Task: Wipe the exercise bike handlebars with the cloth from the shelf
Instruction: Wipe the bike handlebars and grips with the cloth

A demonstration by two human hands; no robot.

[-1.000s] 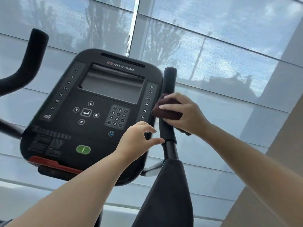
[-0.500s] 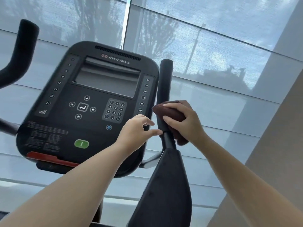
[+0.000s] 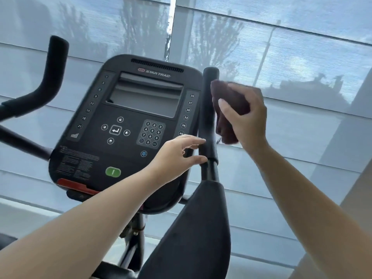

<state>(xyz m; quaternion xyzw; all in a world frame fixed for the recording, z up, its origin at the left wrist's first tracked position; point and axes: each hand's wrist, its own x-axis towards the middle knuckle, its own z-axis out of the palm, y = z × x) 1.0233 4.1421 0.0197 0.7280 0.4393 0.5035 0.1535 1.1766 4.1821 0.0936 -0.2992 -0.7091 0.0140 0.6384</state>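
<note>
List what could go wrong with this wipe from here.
The cloth in the right hand meets the handlebar grip on its outer side only; its inner side may go unwiped.
The left hand touches the grip's base, so that patch may be missed.
It is also beside the keypad and might press keys.

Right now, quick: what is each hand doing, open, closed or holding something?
Left hand: open, fingertips touching the right handlebar grip, holding nothing.
Right hand: closed round the dark red cloth, beside that grip.

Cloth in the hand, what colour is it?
Dark maroon, a brownish red. The head view shows the cloth gripped in the right hand.
</note>
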